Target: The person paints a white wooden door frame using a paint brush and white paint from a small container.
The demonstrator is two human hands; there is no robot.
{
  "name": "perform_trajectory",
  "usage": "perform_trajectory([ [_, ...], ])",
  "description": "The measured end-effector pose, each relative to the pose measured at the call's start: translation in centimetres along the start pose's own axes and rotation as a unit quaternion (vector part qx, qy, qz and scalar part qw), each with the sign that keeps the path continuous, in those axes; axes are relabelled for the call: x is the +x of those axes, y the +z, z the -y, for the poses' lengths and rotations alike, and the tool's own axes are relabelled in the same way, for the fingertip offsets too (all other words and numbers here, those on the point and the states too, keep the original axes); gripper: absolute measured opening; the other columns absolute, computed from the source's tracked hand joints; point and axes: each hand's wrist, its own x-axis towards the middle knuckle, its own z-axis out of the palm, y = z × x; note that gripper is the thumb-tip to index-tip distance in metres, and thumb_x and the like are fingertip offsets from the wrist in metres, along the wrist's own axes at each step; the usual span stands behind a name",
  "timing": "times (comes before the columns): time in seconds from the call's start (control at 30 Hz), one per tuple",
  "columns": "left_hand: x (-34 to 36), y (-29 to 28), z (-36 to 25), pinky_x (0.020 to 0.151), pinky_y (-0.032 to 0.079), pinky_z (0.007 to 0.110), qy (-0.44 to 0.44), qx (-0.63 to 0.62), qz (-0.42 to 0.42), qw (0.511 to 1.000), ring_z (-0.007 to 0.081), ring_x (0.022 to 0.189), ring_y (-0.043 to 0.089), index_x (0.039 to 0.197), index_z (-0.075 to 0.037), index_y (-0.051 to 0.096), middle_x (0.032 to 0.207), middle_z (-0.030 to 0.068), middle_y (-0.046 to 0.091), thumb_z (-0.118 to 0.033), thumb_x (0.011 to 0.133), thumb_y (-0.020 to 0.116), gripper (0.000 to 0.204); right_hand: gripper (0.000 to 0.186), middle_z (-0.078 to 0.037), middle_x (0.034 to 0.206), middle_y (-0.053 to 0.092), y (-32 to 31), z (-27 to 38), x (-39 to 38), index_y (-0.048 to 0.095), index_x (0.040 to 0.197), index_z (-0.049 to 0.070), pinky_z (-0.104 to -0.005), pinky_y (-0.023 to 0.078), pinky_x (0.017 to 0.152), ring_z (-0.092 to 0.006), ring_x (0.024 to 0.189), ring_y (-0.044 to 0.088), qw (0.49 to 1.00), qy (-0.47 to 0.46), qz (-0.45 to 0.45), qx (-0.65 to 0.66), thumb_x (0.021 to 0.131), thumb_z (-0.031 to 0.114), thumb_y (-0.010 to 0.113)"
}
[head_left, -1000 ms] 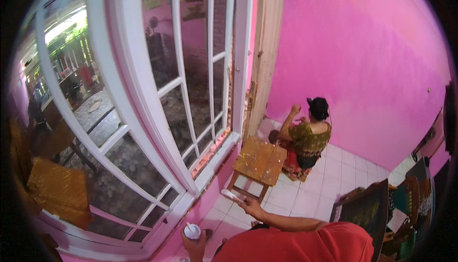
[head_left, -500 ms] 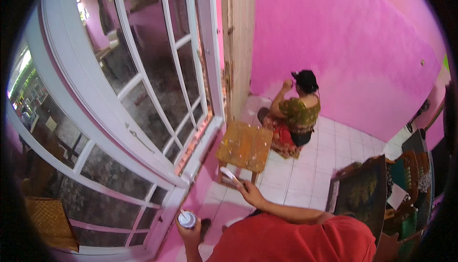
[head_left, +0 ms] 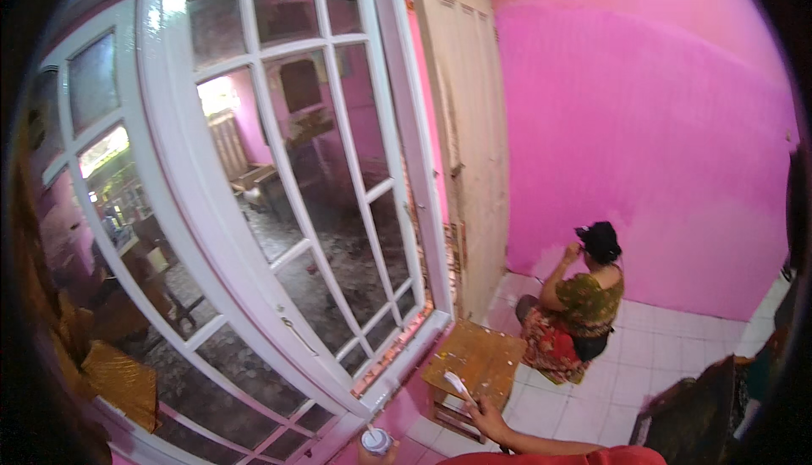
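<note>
Holding one cup (head_left: 375, 441) and one white-tipped brush (head_left: 455, 382), near one wooden stool (head_left: 478, 349).
Gripping the cup in the left hand (head_left: 391, 454), with one stick (head_left: 371, 429) leaning inside; holding the brush in closed fingers of the right hand (head_left: 485, 418), against the speckled stool top; beyond, on white tiles (head_left: 647, 351), with one squatting co-worker (head_left: 584, 302); at left, with white-framed panes (head_left: 292, 118); behind, with a pink wall (head_left: 643, 126).

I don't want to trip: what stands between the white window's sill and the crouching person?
The wooden stool stands between sill and person, in the head view.
</note>
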Motion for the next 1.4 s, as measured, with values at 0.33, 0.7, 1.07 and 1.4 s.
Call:
perform_trajectory([
  [0.33,-0.9,2.1,-1.9,0.085,0.050,0.034,-0.134,-0.113,-0.061,0.983,0.0161,0.094,0.060,0.115,-0.002,0.059,0.104,0.0054,0.065,-0.007,0.079,0.081,0.043,0.035,-0.016,0.091,0.064,0.1,-3.2,0.5,0.058,0.108,0.002,-0.0412,0.049,0.075,-0.0266,0.084,0.061,0.998,-0.053,-0.004,0.040,0.100,0.034,0.051],
  [0.7,-2.8,6.5,-4.5,0.086,0.050,0.033,-0.120,-0.056,-0.125,0.983,0.0154,0.097,0.060,0.124,-0.003,0.053,0.108,0.0056,0.063,-0.011,0.080,0.081,0.053,0.030,-0.018,0.100,0.064,-7.2,1.9,3.1,0.058,0.112,-0.001,-0.0392,0.049,0.081,-0.0273,0.093,0.060,0.993,-0.032,0.088,0.065,0.098,0.025,0.053],
  [1.07,-9.1,8.8,-9.8,0.091,0.049,0.038,-0.167,0.170,-0.155,0.959,0.0268,0.103,0.061,0.129,-0.003,0.046,0.111,0.0135,0.062,-0.019,0.073,0.084,0.069,0.027,-0.006,0.081,0.062,-7.6,-3.1,5.7,0.058,0.101,0.000,-0.0321,0.048,0.065,-0.0148,0.074,0.057,0.978,-0.093,0.135,0.132,0.098,0.027,0.059],
  [1.4,-16.8,8.1,-12.5,0.094,0.047,0.037,-0.150,0.075,-0.168,0.971,0.0221,0.108,0.059,0.131,-0.003,0.046,0.115,0.0111,0.061,-0.013,0.077,0.082,0.066,0.031,-0.015,0.095,0.063,-9.5,-6.6,-2.6,0.059,0.110,-0.001,-0.0394,0.049,0.077,-0.0252,0.084,0.060,0.984,-0.138,0.095,-0.056,0.100,0.028,0.052],
])
